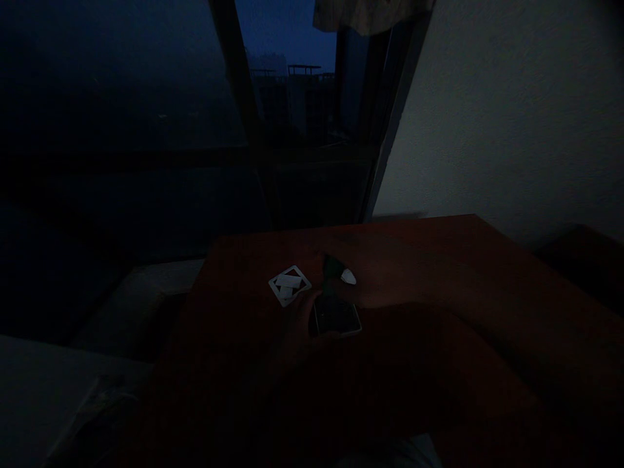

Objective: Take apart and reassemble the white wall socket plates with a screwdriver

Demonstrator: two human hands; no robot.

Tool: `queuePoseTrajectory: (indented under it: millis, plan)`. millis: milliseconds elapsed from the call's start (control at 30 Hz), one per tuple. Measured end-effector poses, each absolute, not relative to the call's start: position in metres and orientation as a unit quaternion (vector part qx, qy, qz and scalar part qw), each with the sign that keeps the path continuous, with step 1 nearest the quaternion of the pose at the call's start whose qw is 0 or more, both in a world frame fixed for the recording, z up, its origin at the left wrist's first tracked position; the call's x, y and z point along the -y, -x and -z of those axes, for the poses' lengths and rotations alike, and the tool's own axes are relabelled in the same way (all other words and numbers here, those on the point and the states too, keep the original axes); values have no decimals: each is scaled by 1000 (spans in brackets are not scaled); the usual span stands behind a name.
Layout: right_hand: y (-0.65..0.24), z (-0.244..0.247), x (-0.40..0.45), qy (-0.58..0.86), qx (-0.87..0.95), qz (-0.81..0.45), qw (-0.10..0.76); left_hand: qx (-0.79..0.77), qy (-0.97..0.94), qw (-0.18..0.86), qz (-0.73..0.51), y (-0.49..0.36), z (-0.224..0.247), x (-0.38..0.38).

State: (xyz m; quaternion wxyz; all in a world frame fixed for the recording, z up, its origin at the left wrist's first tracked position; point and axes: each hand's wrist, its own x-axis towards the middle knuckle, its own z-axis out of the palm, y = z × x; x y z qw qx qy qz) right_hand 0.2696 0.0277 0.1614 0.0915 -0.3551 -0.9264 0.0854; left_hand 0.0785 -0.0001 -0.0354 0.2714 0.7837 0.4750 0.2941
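The dark slab (337, 316), rectangular with a thin pale rim, lies low over the desk (414, 370); its material is lost in the gloom. The left hand (303, 317) is curled about the slab's left side, fingers and thumb clamped on its edges. From the slab's right, the right hand (373, 276) reaches across its far edge, closed on a dark green piece (333, 268), soft-looking and irregular. A smooth, white rounded bit (348, 277) shows beside the green, right of the slab's far corner. Beyond the slab and to its left, a flat white square frame (273, 285) with rounded corners carries crossed pale strips (288, 281).

The desk is reddish-brown and plain, its near part sunk in shadow. Well beyond the slab stand a dark-framed window (266, 156), a ragged-edged pale curtain (370, 14) and, outside, buildings (292, 97) under blue sky. A grainy grey wall (507, 110) rises beyond the slab's right. The right forearm covers much of the desk there.
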Motion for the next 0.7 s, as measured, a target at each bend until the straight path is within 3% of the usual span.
queuePoseTrajectory:
  millis: [167, 367, 533, 700]
  plan:
    - [-267, -161, -27, 405, 911, 2, 80, -478, -785, 269, -288, -79, 37, 1]
    - [-271, -166, -24, 365, 924, -89, 72, -474, -785, 272, -291, -80, 32, 1]
    - [-269, -167, -22, 415, 906, -23, 78, -474, -785, 268, -295, -79, 34, 1]
    - [-273, -168, -20, 335, 934, -102, 72, -478, -787, 266, -285, -78, 33, 1]
